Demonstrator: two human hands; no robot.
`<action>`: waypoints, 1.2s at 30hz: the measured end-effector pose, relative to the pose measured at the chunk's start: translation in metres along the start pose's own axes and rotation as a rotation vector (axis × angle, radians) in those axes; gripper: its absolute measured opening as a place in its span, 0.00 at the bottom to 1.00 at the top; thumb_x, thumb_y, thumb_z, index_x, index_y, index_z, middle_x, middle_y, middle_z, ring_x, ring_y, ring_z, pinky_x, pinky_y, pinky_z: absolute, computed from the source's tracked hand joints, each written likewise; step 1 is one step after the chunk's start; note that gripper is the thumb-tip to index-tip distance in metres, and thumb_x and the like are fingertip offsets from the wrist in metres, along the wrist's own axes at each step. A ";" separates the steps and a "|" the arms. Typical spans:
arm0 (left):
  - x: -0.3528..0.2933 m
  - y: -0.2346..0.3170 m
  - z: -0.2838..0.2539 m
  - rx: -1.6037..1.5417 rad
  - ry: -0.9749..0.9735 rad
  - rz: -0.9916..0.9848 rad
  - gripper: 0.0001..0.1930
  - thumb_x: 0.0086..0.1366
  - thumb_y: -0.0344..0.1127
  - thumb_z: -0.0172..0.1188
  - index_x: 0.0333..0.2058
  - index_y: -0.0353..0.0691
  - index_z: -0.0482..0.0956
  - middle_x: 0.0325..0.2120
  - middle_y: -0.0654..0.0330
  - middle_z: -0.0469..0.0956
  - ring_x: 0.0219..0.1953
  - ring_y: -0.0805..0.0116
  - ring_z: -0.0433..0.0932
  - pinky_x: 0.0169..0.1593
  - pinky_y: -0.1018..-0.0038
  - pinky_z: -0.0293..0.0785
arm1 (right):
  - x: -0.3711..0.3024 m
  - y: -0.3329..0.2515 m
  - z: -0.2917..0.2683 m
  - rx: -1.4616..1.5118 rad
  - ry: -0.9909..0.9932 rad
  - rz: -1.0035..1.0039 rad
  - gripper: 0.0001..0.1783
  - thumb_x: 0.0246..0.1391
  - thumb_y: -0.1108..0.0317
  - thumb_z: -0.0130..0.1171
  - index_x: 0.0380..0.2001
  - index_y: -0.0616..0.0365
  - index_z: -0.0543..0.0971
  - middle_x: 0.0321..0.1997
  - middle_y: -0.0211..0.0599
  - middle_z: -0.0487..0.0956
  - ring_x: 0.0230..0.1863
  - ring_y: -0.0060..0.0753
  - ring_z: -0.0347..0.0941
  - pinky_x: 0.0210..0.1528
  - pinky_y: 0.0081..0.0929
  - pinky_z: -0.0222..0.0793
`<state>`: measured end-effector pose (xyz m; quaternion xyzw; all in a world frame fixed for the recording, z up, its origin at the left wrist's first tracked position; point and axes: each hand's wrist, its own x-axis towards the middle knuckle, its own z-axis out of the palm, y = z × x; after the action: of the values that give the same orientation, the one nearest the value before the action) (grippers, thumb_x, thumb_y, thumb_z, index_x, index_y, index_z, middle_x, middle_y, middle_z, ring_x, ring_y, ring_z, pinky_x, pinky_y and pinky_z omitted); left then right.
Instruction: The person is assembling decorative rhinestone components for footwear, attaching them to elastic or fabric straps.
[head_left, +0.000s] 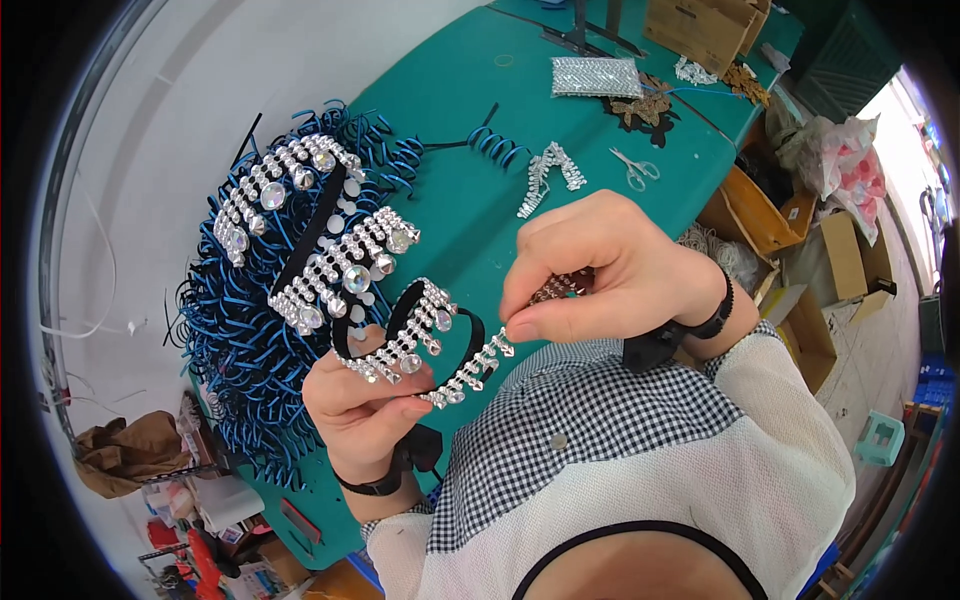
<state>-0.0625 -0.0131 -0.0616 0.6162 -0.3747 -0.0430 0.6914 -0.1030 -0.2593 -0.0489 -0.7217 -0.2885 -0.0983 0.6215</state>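
Texts, labels, brand marks, numerals and signs: none legible on any item in view.
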 end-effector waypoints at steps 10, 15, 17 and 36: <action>0.006 -0.004 0.003 -0.019 -0.067 0.060 0.10 0.43 0.30 0.69 0.23 0.30 0.80 0.24 0.52 0.78 0.26 0.66 0.77 0.32 0.76 0.70 | -0.002 0.008 0.000 0.072 0.009 0.073 0.05 0.43 0.71 0.63 0.24 0.60 0.78 0.19 0.29 0.74 0.19 0.18 0.66 0.19 0.17 0.55; 0.007 -0.006 0.006 -0.045 -0.066 0.066 0.11 0.43 0.32 0.70 0.21 0.30 0.80 0.22 0.53 0.79 0.27 0.65 0.77 0.34 0.75 0.71 | -0.001 0.011 0.002 0.208 -0.028 0.170 0.06 0.44 0.71 0.64 0.25 0.61 0.78 0.22 0.29 0.75 0.21 0.16 0.68 0.23 0.16 0.60; 0.006 -0.008 0.007 -0.052 -0.060 0.059 0.12 0.43 0.33 0.70 0.20 0.30 0.80 0.22 0.53 0.79 0.27 0.65 0.77 0.35 0.74 0.71 | -0.001 0.014 0.003 0.262 -0.050 0.220 0.06 0.44 0.71 0.64 0.25 0.62 0.78 0.23 0.29 0.76 0.23 0.16 0.69 0.25 0.15 0.62; 0.006 -0.031 0.013 0.241 0.393 0.059 0.07 0.58 0.27 0.56 0.34 0.31 0.77 0.38 0.49 0.75 0.27 0.73 0.74 0.25 0.84 0.68 | 0.002 0.040 0.010 0.414 -0.048 0.333 0.08 0.49 0.68 0.60 0.28 0.63 0.78 0.26 0.28 0.75 0.28 0.15 0.68 0.30 0.15 0.63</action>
<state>-0.0529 -0.0339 -0.0861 0.6798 -0.2531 0.1429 0.6734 -0.0817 -0.2519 -0.0832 -0.6188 -0.1945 0.0833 0.7565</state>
